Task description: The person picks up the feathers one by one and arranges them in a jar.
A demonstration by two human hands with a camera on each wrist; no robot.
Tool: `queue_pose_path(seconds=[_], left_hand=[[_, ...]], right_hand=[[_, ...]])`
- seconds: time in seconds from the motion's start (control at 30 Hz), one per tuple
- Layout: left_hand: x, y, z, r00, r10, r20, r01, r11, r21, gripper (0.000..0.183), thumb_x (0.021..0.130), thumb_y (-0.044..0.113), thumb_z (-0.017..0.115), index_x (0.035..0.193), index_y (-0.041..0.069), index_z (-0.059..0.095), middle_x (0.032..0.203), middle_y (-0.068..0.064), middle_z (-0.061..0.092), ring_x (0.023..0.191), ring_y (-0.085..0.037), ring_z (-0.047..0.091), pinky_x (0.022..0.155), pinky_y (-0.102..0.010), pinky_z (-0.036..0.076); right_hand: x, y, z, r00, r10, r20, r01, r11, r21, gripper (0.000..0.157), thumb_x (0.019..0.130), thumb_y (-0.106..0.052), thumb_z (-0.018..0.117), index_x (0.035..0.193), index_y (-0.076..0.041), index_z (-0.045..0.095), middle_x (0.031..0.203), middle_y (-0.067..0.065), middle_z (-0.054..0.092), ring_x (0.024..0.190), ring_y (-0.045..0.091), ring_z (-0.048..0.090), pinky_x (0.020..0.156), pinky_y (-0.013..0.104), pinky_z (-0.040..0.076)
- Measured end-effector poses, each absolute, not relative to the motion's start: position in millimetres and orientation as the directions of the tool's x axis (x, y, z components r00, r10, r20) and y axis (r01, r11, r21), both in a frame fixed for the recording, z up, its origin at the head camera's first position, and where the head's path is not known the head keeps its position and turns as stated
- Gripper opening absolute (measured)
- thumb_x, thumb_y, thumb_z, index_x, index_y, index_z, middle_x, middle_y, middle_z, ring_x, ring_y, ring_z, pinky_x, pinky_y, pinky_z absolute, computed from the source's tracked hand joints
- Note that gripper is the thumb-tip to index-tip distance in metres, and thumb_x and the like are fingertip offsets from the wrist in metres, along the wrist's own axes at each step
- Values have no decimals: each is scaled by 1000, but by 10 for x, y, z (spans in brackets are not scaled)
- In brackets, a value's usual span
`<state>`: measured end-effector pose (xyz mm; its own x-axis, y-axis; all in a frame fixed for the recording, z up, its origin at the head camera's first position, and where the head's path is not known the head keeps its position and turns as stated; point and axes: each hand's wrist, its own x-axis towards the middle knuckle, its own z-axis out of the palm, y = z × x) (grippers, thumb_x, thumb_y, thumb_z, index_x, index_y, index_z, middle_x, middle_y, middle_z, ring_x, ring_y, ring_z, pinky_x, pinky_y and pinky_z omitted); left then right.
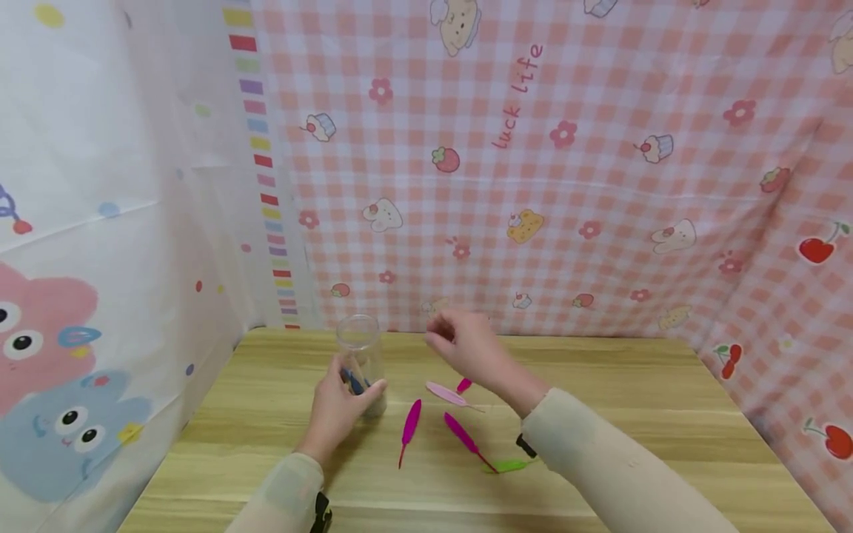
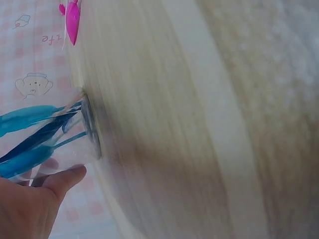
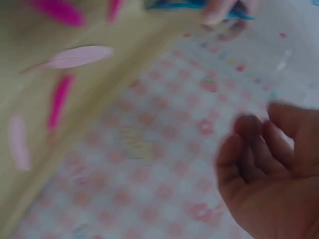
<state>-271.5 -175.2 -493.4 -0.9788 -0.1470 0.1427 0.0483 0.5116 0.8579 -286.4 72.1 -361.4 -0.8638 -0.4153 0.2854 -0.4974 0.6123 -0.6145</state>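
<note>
My left hand [image 1: 341, 406] grips the lower part of a tall clear jar [image 1: 360, 334], which stands upright on the table. Several blue feathers [image 2: 30, 117] are inside the jar, their quills at its base in the left wrist view. To the right of the jar, my right hand [image 1: 472, 344] is raised above the table; in the right wrist view its fingers are loosely bent and nothing shows between them. Below that hand lie a pale pink feather [image 1: 445, 393] and a magenta feather [image 1: 461, 431]. Another magenta feather [image 1: 411, 429] lies nearer the jar.
A green feather [image 1: 509, 466] lies toward the front of the wooden table [image 1: 633, 444], partly behind the right sleeve. Another pale pink feather [image 3: 19, 142] shows in the right wrist view. A pink checked cloth [image 1: 413, 185] hangs behind the table.
</note>
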Motion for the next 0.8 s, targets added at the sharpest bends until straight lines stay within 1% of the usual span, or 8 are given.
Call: queue_pose_path(seconds=[0.13, 0.23, 0.33, 0.43, 0.5, 0.6, 0.7, 0.8], left_hand=[[-2709, -1752, -4941, -981, -145, 127, 35, 515, 857, 72, 92, 39, 86, 147, 13, 48, 138, -20, 66, 109, -28, 65, 88, -43, 61], [-2700, -1767, -4930, -984, -141, 112, 24, 514, 858, 71, 92, 42, 85, 146, 14, 49, 134, -20, 67, 99, -25, 62, 80, -36, 58], [-2700, -1776, -4919, -984, -143, 109, 19, 520, 854, 70, 93, 41, 84, 146, 14, 49, 133, -20, 67, 100, -26, 62, 81, -37, 59], [-2704, -1760, -4915, -984, -139, 116, 26, 526, 850, 68, 94, 38, 83, 146, 12, 47, 138, -21, 66, 113, -30, 65, 92, -46, 61], [-2706, -1737, -4918, -985, -130, 117, 31, 527, 849, 68, 94, 38, 83, 146, 12, 47, 140, -22, 65, 120, -33, 66, 96, -50, 61], [-2709, -1728, -4926, -985, -126, 117, 35, 521, 853, 69, 94, 38, 84, 146, 11, 47, 139, -21, 66, 117, -32, 65, 94, -47, 61], [-2714, -1723, -4933, -985, -125, 121, 39, 517, 855, 69, 94, 39, 84, 146, 12, 47, 137, -20, 66, 111, -28, 64, 90, -44, 61], [-2712, -1727, -4930, -984, -129, 123, 39, 519, 854, 70, 94, 39, 84, 146, 12, 47, 140, -21, 66, 113, -29, 64, 92, -46, 61]], right_hand=[[-2807, 1132, -4080, -879, -477, 18, -411, 736, -538, 5, 102, -16, 74, 100, -12, 74, 86, -4, 72, 74, 8, 60, 67, 26, 53], [-2703, 1282, -4452, -882, -469, -48, -385, 775, -501, 9, 98, -16, 78, 100, -9, 73, 85, -3, 70, 75, 10, 59, 68, 28, 53], [-2604, 1261, -4704, -893, -446, -53, -365, 791, -491, 23, 94, -23, 83, 104, -6, 71, 86, -2, 70, 75, 9, 60, 69, 30, 56], [-2560, 1153, -4842, -907, -419, -34, -364, 823, -436, 32, 92, -30, 85, 108, -8, 69, 87, -3, 69, 75, 8, 60, 71, 32, 57], [-2553, 1081, -4901, -916, -401, 1, -371, 845, -386, 30, 91, -27, 86, 107, -9, 69, 87, -2, 70, 76, 11, 62, 73, 35, 59], [-2566, 969, -4934, -922, -384, 45, -376, 865, -333, 21, 93, -17, 82, 107, -7, 70, 91, 3, 74, 83, 17, 70, 80, 39, 63], [-2576, 904, -4940, -930, -366, 36, -357, 872, -334, 14, 97, -10, 76, 109, -4, 72, 97, 9, 78, 93, 24, 75, 86, 44, 65], [-2580, 888, -4925, -929, -369, 4, -347, 869, -354, 12, 99, -8, 71, 110, -3, 73, 100, 11, 78, 96, 27, 76, 88, 45, 65]])
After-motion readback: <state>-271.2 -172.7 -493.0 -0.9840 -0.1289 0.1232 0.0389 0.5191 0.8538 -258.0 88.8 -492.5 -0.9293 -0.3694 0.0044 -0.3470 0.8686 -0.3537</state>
